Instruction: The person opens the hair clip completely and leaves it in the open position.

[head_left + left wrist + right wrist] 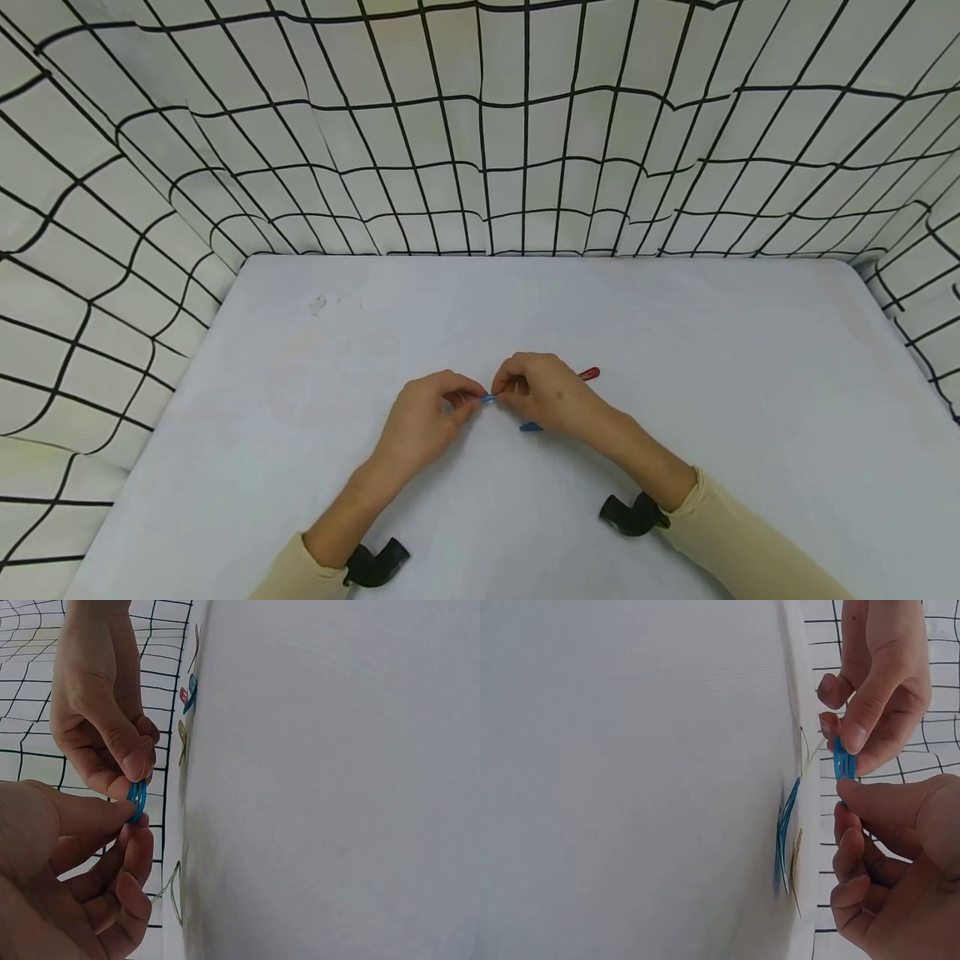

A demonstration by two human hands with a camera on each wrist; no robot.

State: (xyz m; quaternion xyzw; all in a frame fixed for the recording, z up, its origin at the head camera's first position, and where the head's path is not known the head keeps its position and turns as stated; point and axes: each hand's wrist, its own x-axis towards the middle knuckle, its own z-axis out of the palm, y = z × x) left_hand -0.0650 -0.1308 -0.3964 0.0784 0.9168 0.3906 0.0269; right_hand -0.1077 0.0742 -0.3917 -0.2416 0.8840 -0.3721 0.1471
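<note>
A small blue snap hair clip (488, 398) is held between my two hands, above the table's middle. My left hand (426, 421) pinches one end with thumb and fingertips. My right hand (558, 398) pinches the other end. In both wrist views the clip (137, 801) (844, 761) shows a slotted metal frame, partly covered by the thumbs. Beneath and beside my right hand, a second blue clip (530, 427) and a red clip (590, 373) lie on the table, each partly hidden by that hand in the head view.
More clips lie on the white table (337, 333): a yellowish one (796, 874) near the blue one, and a pale green one (176, 896). A white wall with a black grid (480, 133) rises behind the table. Black curved pieces (378, 562) sit at both wrists.
</note>
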